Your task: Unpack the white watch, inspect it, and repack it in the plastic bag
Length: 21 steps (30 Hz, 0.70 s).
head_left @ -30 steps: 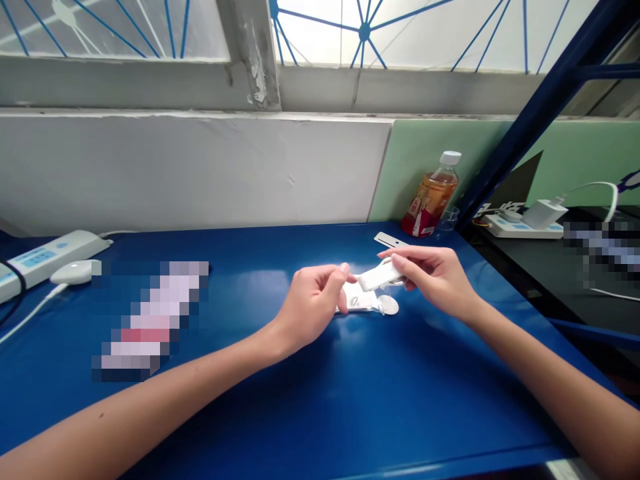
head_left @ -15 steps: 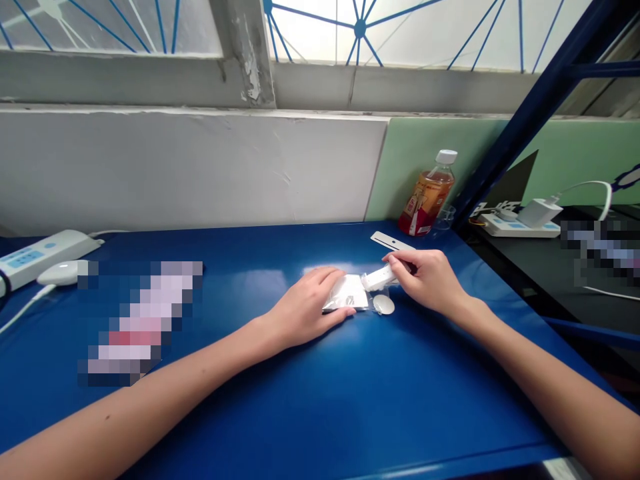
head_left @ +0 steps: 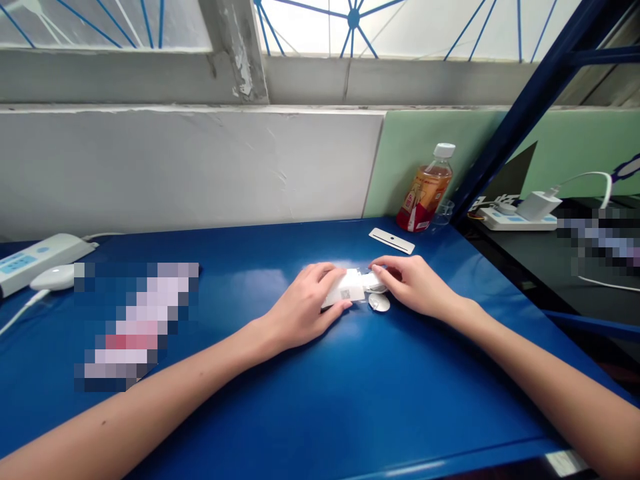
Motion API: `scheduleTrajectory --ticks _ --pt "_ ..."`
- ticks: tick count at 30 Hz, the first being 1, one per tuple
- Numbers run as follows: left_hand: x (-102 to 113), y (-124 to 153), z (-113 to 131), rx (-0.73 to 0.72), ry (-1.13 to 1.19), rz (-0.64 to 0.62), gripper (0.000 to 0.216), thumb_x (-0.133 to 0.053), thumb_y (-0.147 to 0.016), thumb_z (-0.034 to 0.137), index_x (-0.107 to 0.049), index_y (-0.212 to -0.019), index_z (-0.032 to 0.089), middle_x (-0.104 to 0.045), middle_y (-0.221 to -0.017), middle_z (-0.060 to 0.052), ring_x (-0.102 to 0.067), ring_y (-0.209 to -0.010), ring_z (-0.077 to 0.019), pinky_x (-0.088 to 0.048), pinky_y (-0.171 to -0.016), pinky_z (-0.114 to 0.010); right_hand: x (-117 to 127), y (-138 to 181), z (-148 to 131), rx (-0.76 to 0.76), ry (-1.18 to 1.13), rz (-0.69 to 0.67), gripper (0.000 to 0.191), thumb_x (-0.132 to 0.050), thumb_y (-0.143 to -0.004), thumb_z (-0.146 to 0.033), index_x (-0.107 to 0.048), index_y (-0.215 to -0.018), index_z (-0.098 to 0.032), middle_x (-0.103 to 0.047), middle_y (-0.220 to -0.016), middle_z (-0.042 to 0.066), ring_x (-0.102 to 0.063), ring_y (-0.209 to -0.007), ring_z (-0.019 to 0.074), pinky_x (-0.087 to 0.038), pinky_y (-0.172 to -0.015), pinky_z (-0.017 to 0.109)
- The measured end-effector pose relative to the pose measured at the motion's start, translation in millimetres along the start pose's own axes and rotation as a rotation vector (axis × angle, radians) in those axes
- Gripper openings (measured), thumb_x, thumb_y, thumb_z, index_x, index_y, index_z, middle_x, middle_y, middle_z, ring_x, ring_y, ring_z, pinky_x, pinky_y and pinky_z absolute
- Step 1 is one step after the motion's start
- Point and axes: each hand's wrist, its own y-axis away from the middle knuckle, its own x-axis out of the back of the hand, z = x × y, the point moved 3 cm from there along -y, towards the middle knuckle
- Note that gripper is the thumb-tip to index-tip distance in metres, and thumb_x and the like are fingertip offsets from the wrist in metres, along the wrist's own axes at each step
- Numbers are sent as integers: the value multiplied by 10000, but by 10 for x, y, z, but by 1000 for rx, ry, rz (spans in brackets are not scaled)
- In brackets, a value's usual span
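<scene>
My left hand [head_left: 310, 300] lies on the desk, thumb and fingers closed round a small flat white packet [head_left: 353, 288] printed with a square code. Clear plastic seems to stick out at the packet's edge. Just right of it, my right hand [head_left: 407, 283] has thumb and index finger pinched on a small white piece [head_left: 373, 281], partly hidden by the fingers. A round white disc [head_left: 379, 303] lies on the desk below that piece, in front of both hands. Beyond my right hand rests a flat white strip [head_left: 391, 241] with a dark slot.
On the blue desk [head_left: 320, 393], a bottle of amber drink [head_left: 425, 190] stands at the back right beside a clear cup [head_left: 444, 213]. At left are a power strip [head_left: 45, 257], a white charger [head_left: 55, 277] and a pixelated object [head_left: 145, 320]. A blue slanted post [head_left: 520, 100] rises at right.
My right hand has moved left with the white piece, which now sits against the packet. The packet now shows its printed code. The white strip at the back is uncovered. The view has shifted slightly.
</scene>
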Motion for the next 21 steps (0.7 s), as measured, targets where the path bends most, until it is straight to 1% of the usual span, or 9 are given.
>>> scheduleTrajectory --ticks 2,4,6,7,8,11,13,17,21 --pt "-1 -3 -1 5 1 -7 427 -554 -953 376 -497 -1331 185 -554 -1281 -146 -526 -1181 -298 -469 -998 -480 11 18 -1 2 169 7 297 -484 -933 -335 -738 -1001 -196 -715 -690 24 -622 -607 186 -391 -555 288" --pt "0 -5 0 11 -1 -16 432 -560 -948 373 -500 -1329 179 -555 -1280 -148 -526 -1180 -298 -471 -997 -479 80 22 23 23 269 45 301 -510 -931 -375 -741 -1015 -202 -724 -736 39 -644 -644 204 -410 -567 304" --pt "2 -7 3 10 -4 -22 438 -560 -947 373 -499 -1331 173 -553 -1284 -150 -520 -1187 -298 -467 -1002 -480 178 16 47 131 246 66 309 -555 -919 -406 -737 -1065 -205 -738 -934 66 -676 -768 213 -472 -651 317" --pt "4 -7 6 10 -4 -25 441 -558 -947 374 -497 -1333 170 -552 -1288 -151 -516 -1190 -297 -466 -1004 -480 219 14 54 218 194 39 319 -585 -907 -407 -727 -1108 -204 -722 -1060 81 -681 -875 221 -499 -738 322" --pt "6 -8 8 10 -4 -27 443 -555 -949 375 -495 -1335 166 -550 -1291 -153 -513 -1192 -296 -465 -1005 -479 252 12 64 287 141 -13 316 -606 -901 -408 -729 -1116 -212 -710 -1110 81 -675 -942 225 -509 -797 322" --pt "13 -11 15 7 -2 -35 439 -549 -952 374 -497 -1330 157 -549 -1293 -154 -514 -1189 -290 -466 -1005 -470 289 9 94 369 73 -148 235 -618 -907 -352 -760 -1049 -231 -729 -1072 68 -686 -921 220 -529 -824 335" --pt "17 -11 17 3 0 -35 431 -549 -952 377 -503 -1323 161 -554 -1288 -150 -517 -1185 -289 -469 -1002 -469 259 8 90 368 38 -175 212 -605 -918 -309 -769 -1026 -231 -743 -1032 67 -699 -859 211 -545 -799 340" --pt "18 -7 11 4 0 -34 432 -556 -948 376 -510 -1322 165 -558 -1280 -147 -521 -1184 -289 -466 -1009 -463 115 19 6 362 -54 -128 218 -590 -924 -259 -755 -1059 -215 -740 -1035 78 -703 -873 203 -559 -793 321" --pt "15 -2 7 16 -2 -27 436 -565 -940 372 -520 -1320 165 -564 -1277 -149 -517 -1197 -296 -460 -1018 -466 39 43 -72 363 14 -45 233 -554 -933 -248 -743 -1057 -192 -735 -1059 94 -696 -929 220 -551 -829 337"
